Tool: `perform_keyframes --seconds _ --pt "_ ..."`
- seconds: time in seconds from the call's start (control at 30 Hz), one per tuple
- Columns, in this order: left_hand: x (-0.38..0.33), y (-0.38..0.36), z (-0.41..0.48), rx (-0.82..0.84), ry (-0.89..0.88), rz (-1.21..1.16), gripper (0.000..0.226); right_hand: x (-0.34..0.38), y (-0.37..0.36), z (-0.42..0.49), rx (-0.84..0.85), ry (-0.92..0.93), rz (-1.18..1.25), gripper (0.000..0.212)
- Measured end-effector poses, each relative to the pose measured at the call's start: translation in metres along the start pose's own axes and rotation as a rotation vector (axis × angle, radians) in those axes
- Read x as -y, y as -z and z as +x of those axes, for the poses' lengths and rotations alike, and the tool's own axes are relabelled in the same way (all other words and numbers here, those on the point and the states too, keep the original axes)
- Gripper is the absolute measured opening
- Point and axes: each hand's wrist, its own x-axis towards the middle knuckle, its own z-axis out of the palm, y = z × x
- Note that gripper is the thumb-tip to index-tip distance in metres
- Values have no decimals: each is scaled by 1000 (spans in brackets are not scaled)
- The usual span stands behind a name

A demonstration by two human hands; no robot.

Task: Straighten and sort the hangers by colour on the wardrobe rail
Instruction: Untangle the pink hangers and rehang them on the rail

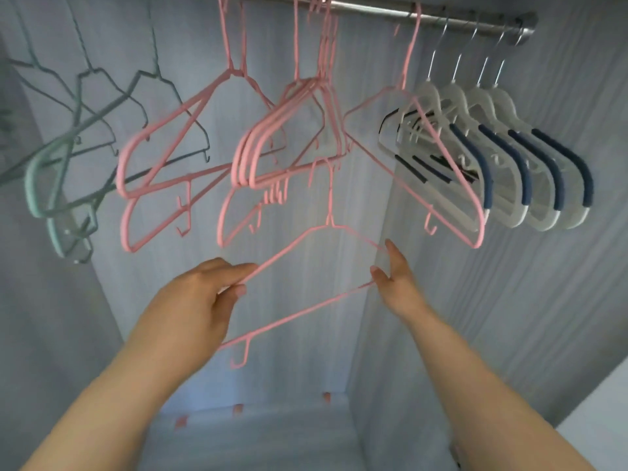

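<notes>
Looking up from the head view, a steel rail runs across the top of the wardrobe and ends at the right side wall. Grey-green hangers hang skewed and crossing one another at the left. A bunch of pink hangers fills the middle, and one lone pink hanger tilts against the white hangers with navy pads. These four white hangers hang evenly spaced at the rail's right end.

Below the rail, a pink wire hanger slants down to the left. Its neck rises to the lower bars of the pink bunch, where its hook is lost among them. The left hand pinches the hanger's left shoulder wire between thumb and curled fingers. The right hand meets its right corner with the index finger straight and the thumb just beside the wire. The corner is hidden, so I cannot tell whether that grip closes on it.

Open room lies beneath the hanging rows, between the forearms and the pale back panel.
</notes>
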Motion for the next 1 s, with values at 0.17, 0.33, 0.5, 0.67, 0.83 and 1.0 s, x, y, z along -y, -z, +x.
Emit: perform_keyframes --seconds 0.17,0.33,0.5,0.67,0.83,1.0 --pt "53 -19 -12 63 2 -203 30 -31 16 8 80 79 -412 38" --pt "103 -53 -15 50 130 -279 66 -25 35 -11 213 60 -306 16" --pt "134 -100 -6 34 357 -122 24 -3 46 -45 327 126 -422 10" --pt "117 -142 10 169 320 74 58 30 49 -72 418 -175 -60 24" --pt "29 -139 -1 295 220 -542 35 48 38 -90 347 -422 525 26" --pt "-25 -121 -23 495 342 -1095 28 76 30 -112 268 -417 957 26"
